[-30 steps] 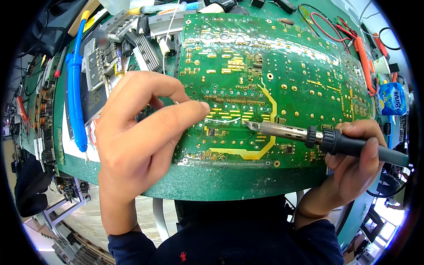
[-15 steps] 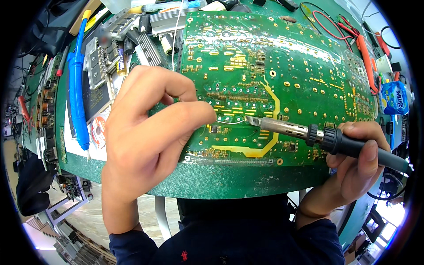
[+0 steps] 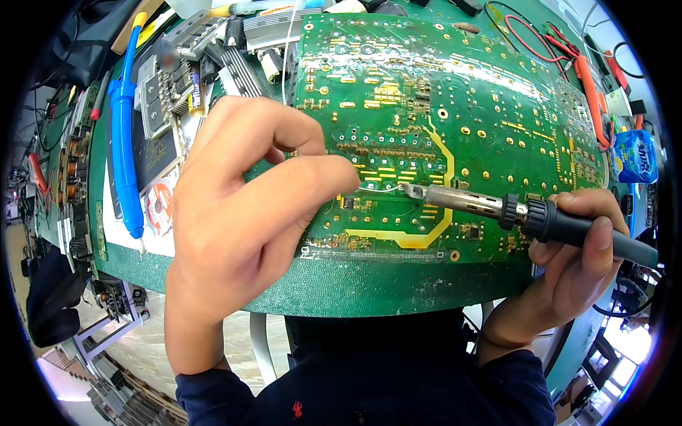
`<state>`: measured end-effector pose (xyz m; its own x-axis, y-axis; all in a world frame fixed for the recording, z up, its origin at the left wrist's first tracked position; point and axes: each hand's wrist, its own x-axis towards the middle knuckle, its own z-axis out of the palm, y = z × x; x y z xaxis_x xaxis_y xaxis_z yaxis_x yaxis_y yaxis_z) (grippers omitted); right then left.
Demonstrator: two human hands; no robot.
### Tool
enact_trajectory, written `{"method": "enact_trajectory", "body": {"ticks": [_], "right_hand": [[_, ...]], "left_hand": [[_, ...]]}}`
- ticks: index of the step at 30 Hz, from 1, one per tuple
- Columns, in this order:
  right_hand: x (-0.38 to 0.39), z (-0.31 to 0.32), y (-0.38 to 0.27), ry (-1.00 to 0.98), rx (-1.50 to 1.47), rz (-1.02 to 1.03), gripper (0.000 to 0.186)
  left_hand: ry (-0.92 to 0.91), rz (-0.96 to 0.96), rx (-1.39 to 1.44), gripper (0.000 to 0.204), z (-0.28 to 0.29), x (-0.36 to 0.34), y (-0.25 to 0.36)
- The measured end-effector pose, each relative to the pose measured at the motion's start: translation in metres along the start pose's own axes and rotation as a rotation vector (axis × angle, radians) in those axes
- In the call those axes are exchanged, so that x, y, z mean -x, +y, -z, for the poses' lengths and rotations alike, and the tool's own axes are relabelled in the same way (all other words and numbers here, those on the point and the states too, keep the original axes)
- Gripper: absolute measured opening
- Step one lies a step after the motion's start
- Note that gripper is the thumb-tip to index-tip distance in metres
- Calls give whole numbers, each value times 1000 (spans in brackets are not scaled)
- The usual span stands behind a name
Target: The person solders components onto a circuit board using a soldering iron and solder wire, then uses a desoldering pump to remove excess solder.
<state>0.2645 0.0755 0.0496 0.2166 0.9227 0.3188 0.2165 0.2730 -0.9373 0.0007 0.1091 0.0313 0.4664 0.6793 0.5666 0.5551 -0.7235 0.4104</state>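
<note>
A large green circuit board (image 3: pixel 398 156) lies on the table under both hands. My right hand (image 3: pixel 579 248) grips a soldering iron (image 3: pixel 469 202) by its black handle, its metal tip low over the middle of the board among the solder pads. Thumb and forefinger of my left hand (image 3: pixel 249 192) pinch a thin silvery solder wire (image 3: pixel 381 189), which reaches to the iron's tip. A pale strand also runs up behind the left hand toward the far edge. Whether the tip presses on a pad is too small to tell.
A blue desoldering pump (image 3: pixel 124 156) lies left of my left hand, beside a round red-and-white label or spool (image 3: pixel 160 206). Finned heatsinks (image 3: pixel 238 71) crowd the far left. Red test leads (image 3: pixel 590 99) and a blue packet (image 3: pixel 634 156) sit at the right. The green table edge (image 3: pixel 383 291) curves nearest me.
The iron's tip and my left hand have both shifted slightly right and away from me, with the wire still between them. In the picture the board sits a little further right and higher.
</note>
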Motion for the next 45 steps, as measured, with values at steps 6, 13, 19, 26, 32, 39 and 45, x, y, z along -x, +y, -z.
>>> {"method": "enact_trajectory", "body": {"ticks": [6,13,19,26,32,39,45], "right_hand": [[0,3,0,-27,-9,-3,52],[-1,6,2,-57,-16,3,52],[1,4,1,-16,5,-8,53],[1,4,0,7,49,-10,53],[1,3,0,0,34,-21,53],[0,4,-2,-3,82,-13,53],[1,2,-4,11,91,-17,50]], "left_hand": [[-1,1,6,19,0,1,1],[-8,10,8,18,0,0,2],[-12,15,3,17,0,-1,3],[5,42,-1,16,-1,-1,4],[6,31,-1,16,-1,-1,3],[-3,42,-6,15,-1,-1,4],[-18,47,-12,15,0,-1,5]]}}
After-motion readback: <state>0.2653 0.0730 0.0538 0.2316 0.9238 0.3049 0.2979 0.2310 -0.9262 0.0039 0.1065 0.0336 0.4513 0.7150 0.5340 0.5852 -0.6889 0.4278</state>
